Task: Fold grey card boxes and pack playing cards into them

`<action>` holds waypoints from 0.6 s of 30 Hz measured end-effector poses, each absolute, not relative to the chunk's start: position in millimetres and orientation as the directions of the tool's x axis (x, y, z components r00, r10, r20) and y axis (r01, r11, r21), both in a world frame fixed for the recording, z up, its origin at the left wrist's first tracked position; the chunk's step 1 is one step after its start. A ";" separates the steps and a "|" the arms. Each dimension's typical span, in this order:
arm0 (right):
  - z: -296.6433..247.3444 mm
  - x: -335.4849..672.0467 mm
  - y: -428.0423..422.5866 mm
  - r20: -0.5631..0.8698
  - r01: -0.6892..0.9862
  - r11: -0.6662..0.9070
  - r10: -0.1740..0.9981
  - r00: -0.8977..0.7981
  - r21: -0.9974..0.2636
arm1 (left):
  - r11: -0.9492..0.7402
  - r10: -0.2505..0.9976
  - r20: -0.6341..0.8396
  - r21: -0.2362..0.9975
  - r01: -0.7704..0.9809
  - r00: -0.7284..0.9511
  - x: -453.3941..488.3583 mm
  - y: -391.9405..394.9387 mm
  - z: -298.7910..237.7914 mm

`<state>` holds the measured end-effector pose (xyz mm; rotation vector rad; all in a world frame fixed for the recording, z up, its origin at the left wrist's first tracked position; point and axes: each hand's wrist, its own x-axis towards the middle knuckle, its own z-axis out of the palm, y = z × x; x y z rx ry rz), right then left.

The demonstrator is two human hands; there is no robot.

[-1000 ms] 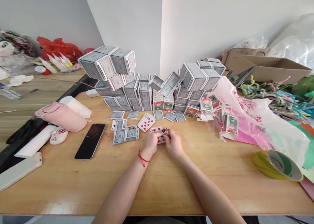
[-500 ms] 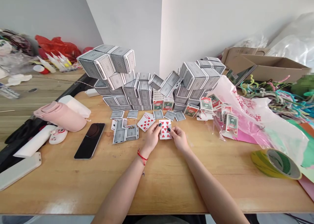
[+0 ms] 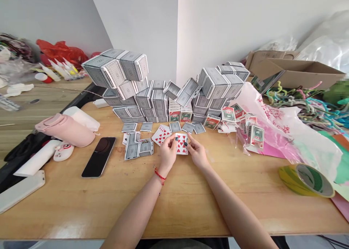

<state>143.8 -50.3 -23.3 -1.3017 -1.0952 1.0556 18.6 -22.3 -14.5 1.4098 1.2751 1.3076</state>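
Between my hands is a face-up playing card [image 3: 181, 147] with red hearts; whether more cards lie beneath it, I cannot tell. My left hand [image 3: 168, 150] pinches its left edge. On the opposite edge, the thumb and fingers of my right hand [image 3: 196, 152] close on the card. A pair of heart cards [image 3: 161, 134] lies fanned just beyond my left hand. To the left is a loose pile of folded cards [image 3: 138, 146], mostly backs up. Several folded card pieces [image 3: 175, 126] form a row in front of blocks built from grey-backed cards [image 3: 159, 103].
A phone [image 3: 99, 157], a pink tumbler [image 3: 67, 129] and a white power bank [image 3: 23, 190] are at the left. On the right are boxed card decks [image 3: 228, 114], a plastic bag [image 3: 268, 110], a tape roll [image 3: 305, 180] and a cardboard box [image 3: 308, 74].
My right fingers have shifted up toward the card's top right corner. Both hands still hold the card in about the same place. The whole view has moved slightly.
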 end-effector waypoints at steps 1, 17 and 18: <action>-23.4 143.8 -50.5 0.017 0.031 0.011 0.984 0.179 -0.999 | -0.166 0.983 0.176 0.974 0.156 -0.053 18.5 -22.9 -13.4; -21.9 144.0 -50.8 0.032 -0.012 0.034 0.987 0.158 -0.999 | -0.194 0.978 0.202 0.972 0.131 -0.057 18.8 -25.3 -16.7; -21.8 143.7 -50.5 0.018 -0.039 0.025 0.986 0.163 -0.999 | -0.196 0.977 0.205 0.972 0.128 -0.056 18.9 -25.4 -16.9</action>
